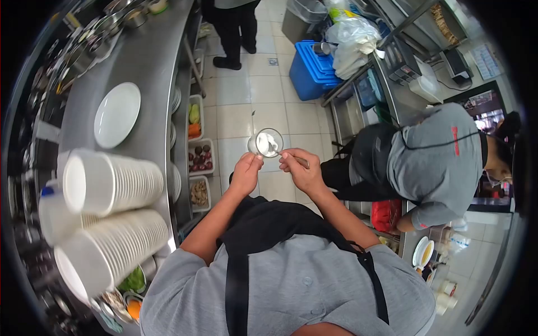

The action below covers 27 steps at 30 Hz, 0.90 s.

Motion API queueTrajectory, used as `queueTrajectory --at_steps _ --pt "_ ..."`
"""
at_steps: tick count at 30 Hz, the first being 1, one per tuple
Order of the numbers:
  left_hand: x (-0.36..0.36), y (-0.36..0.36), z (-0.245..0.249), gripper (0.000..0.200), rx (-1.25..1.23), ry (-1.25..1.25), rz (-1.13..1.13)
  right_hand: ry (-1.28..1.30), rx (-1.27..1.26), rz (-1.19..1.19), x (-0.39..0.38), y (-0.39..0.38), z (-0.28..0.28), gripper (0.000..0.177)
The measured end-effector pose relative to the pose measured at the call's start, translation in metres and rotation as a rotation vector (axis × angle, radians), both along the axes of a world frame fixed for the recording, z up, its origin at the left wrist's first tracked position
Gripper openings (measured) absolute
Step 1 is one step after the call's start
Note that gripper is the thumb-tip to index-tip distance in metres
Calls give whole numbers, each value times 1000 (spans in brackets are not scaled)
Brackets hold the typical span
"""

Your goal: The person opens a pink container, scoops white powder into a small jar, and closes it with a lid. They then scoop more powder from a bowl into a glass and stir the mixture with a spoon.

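My left hand grips the side of a clear glass bowl, held out over the tiled floor in front of me. White creamy stuff lies inside it. The fingers of my right hand are closed around the handle of a spoon. Its other end reaches into the glass bowl, in or against the white stuff, so the tip is hard to make out.
To the left, a steel counter carries a white oval plate and stacked white tubs. Vegetable bins sit below. A co-worker bends at the right; another person stands ahead near a blue bin.
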<state>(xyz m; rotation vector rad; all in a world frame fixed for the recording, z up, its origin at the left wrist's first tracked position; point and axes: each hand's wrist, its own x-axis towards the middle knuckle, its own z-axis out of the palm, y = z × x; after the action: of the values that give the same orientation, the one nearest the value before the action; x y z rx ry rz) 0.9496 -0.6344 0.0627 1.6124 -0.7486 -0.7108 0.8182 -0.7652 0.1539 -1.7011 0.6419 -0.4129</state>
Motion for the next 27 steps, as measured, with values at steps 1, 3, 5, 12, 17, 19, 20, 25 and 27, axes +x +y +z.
queueTrajectory --at_steps 1,3,5,12,17,19,20,25,27 --pt "13 -12 3 32 -12 7 -16 11 242 -86 12 -8 1 21" --pt "38 -32 8 32 -70 -123 -39 22 344 -164 39 -29 6 21" --pt "67 -53 7 32 -55 -140 -97 25 454 -243 60 -44 19 21" --pt "141 -115 3 31 -73 240 -232 -30 -806 134 90 -100 73 21" --pt "175 -167 4 30 -70 345 -338 -39 -833 226 117 -154 59 20" --pt "189 -194 7 29 -56 310 -363 -13 -775 245 126 -185 42 19" --pt "194 -209 8 30 -90 294 -359 -30 -777 232 134 -201 35 19" --pt "216 -284 30 30 -108 301 -280 -94 -686 195 157 -279 34 15" --pt "228 -310 30 29 -119 159 -272 -140 -424 79 170 -304 23 16"
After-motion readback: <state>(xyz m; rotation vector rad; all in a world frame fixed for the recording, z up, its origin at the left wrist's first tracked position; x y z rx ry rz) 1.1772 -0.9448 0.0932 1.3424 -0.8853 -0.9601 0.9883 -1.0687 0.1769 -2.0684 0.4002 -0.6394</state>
